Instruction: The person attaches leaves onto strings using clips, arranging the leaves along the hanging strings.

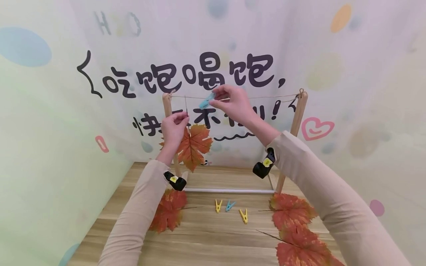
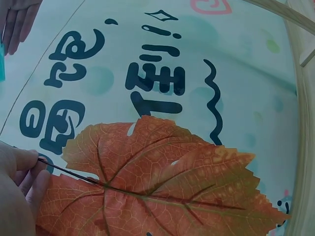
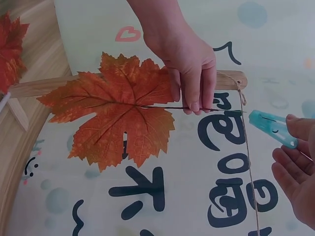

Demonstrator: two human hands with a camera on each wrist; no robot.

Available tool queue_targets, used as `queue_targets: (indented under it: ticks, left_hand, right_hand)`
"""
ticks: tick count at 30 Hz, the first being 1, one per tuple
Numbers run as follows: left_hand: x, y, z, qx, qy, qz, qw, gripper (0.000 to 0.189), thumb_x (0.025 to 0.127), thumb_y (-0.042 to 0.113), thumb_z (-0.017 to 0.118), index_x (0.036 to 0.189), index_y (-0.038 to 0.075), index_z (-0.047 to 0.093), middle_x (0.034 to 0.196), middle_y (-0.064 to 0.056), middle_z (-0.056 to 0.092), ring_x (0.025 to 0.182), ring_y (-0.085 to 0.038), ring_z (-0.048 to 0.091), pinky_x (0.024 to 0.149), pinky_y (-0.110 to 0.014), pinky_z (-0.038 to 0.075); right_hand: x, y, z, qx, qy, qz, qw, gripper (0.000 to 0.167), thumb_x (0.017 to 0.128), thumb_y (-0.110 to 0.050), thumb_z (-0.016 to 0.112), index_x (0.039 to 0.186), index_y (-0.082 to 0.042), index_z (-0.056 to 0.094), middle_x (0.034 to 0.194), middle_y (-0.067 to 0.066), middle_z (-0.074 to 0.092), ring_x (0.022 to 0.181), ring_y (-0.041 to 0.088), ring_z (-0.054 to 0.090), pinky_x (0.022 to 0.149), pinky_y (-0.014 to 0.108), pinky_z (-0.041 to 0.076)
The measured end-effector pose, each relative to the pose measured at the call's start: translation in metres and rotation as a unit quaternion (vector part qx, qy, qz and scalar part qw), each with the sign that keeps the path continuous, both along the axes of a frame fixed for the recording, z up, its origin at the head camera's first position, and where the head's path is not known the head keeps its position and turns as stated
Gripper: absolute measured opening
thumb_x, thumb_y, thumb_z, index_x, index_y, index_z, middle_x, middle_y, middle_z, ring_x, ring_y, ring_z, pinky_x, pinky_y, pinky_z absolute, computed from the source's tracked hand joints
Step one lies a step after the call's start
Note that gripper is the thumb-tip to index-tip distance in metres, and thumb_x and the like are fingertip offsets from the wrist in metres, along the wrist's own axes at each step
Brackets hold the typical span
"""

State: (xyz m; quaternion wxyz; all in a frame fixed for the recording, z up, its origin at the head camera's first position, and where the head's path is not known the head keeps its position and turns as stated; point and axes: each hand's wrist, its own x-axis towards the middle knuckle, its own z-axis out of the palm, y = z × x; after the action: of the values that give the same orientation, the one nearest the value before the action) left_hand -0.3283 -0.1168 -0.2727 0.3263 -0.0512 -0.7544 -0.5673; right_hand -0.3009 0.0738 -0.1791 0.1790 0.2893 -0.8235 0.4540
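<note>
My left hand (image 1: 175, 129) pinches the thin dark stem of an orange-red artificial maple leaf (image 1: 193, 147). The leaf hangs below the fingers, and the stem's tip reaches up to the string (image 3: 251, 172). In my right hand (image 1: 234, 105) a light-blue clothespin (image 1: 207, 100) is held between thumb and fingers. In the right wrist view the clothespin (image 3: 270, 127) points at the stem tip and string, a small gap apart from them. The left wrist view shows the leaf (image 2: 162, 182) large and only an edge of the clothespin (image 2: 2, 63).
The string runs between two wooden posts (image 1: 299, 114), joined low by a white bar (image 1: 229, 190). On the wooden table (image 1: 206, 240) lie two yellow clothespins (image 1: 218, 206), a blue clothespin (image 1: 229, 205) and several leaves (image 1: 293, 210). A lettered backdrop (image 1: 213, 37) hangs behind.
</note>
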Motion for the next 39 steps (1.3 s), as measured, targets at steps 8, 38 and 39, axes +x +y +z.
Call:
queue_targets:
  ticks: [8,38,39]
  left_hand:
    - [-0.002,0.003,0.001,0.008,0.006,-0.012,0.9999,0.016,0.081,0.007,0.067,0.095,-0.001,0.07,0.091,-0.014,0.069,0.08,-0.021,0.066,0.065,-0.016,0.049]
    - [-0.007,0.002,0.003,0.014,0.005,0.006,0.9999,0.018,0.08,0.006,0.068,0.096,-0.003,0.069,0.092,-0.015,0.068,0.081,-0.023,0.066,0.07,-0.021,0.052]
    - [-0.007,0.003,0.003,0.015,0.004,0.005,0.9999,0.018,0.08,0.006,0.068,0.096,-0.003,0.069,0.092,-0.015,0.068,0.081,-0.023,0.066,0.07,-0.022,0.052]
  right_hand:
    - [-0.014,-0.013,-0.002,-0.03,0.04,-0.02,0.9986,0.027,0.077,-0.007,0.071,0.101,0.002,0.065,0.093,0.012,0.067,0.081,0.016,0.064,0.074,0.02,0.051]
    - [-0.041,-0.04,0.003,-0.053,0.055,-0.08,0.9939,0.02,0.076,-0.014,0.072,0.092,-0.003,0.071,0.086,0.007,0.07,0.07,0.009,0.063,0.06,0.016,0.047]
    - [-0.042,-0.04,0.002,-0.052,0.054,-0.08,0.994,0.02,0.076,-0.014,0.072,0.092,-0.003,0.071,0.087,0.007,0.07,0.07,0.009,0.063,0.06,0.016,0.046]
